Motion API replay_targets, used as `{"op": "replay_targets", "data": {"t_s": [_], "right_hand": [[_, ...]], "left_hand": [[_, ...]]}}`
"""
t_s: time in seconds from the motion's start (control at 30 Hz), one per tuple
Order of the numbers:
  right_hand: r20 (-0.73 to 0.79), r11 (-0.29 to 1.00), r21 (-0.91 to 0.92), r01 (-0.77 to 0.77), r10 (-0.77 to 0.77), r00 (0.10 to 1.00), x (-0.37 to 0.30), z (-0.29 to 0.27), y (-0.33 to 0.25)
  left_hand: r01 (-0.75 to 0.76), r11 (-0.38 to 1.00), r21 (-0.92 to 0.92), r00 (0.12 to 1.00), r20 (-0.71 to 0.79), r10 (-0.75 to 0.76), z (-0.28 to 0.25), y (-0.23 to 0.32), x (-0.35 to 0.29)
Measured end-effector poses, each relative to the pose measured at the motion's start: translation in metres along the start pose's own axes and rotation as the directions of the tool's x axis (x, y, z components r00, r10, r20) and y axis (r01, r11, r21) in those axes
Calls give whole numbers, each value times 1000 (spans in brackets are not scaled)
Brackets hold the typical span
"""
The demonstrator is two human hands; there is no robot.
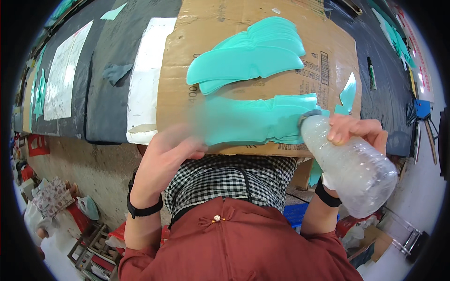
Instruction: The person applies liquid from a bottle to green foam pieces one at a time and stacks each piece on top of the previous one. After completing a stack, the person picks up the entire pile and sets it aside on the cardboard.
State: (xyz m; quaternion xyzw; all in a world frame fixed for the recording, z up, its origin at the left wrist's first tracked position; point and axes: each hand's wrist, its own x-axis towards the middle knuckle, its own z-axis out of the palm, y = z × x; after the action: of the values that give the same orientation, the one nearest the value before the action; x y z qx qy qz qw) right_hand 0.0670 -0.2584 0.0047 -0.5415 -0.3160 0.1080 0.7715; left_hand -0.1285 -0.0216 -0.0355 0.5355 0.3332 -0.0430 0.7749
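My right hand [358, 131] is closed round a bulky thing wrapped in clear plastic [363, 168], narrow at one end and wide at the other. Its dark narrow end meets the right end of a row of overlapping teal sheet pieces [276, 117] on the cardboard. What lies inside the wrapping is not clear. At the left end of that row is my left hand [171, 150], fingers bent and partly smeared; whether it grips a piece cannot be made out. Farther back lies a fanned stack of similar teal curved pieces [248, 61].
Under the pieces is a brown cardboard sheet [176, 100] on a dark-covered table. A white board [150, 70] lies left of it, a marker pen [371, 73] to the right. A small teal scrap [348, 92] sits near the cardboard's right edge. Bags and crates stand on the floor.
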Motion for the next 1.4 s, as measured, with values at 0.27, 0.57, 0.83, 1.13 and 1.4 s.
{"op": "replay_targets", "data": {"t_s": [0.27,0.57,0.83,1.13,1.4], "right_hand": [[389,972,187,-141,58,919,-10,54,14],[257,982,-11,-189,185,948,18,76,24],[354,884,170,-435,357,864,14,87,25],[-21,982,190,-19,24,1000,2,-43,3],[-389,985,-31,170,-169,905,-19,-125,1]], "left_hand": [[-32,999,7,999,30,32,-6,-5,2],[-50,975,-216,999,-28,45,-4,-6,-6],[-38,972,-230,999,-42,29,-3,-6,-5],[-94,986,137,990,-95,108,15,-3,-4],[-42,994,96,997,-57,48,20,15,5]]}}
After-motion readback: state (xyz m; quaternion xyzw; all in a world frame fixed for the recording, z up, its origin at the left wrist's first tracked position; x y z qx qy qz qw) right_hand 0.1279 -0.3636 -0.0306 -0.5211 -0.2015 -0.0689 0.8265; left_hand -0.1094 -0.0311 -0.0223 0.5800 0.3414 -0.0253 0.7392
